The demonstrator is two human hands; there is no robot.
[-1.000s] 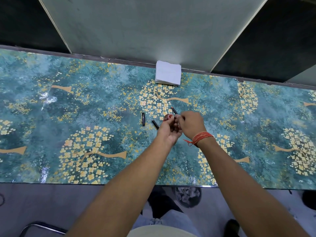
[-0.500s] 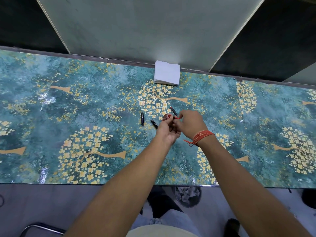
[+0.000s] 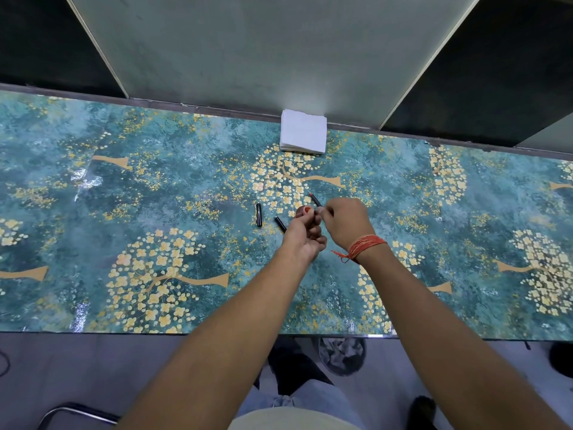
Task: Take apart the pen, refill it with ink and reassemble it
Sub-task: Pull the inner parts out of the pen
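the thin pen part [image 3: 315,200], red at its far tip, is pinched in the right hand [image 3: 345,223], right beside a small red-topped ink bottle [image 3: 304,211] gripped by the left hand [image 3: 302,238]. two black pen pieces [image 3: 258,215] [image 3: 280,224] lie on the table [image 3: 155,197] just left of the hands, and a white napkin stack [image 3: 303,135] sits well beyond them.

A single wide-angle head camera looks steeply down and forward from above the table [image 3: 155,212], near enough that both forearms fill the lower frame. The table's near edge crosses the bottom; its far edge meets a pale wall panel [image 3: 263,51] at top.
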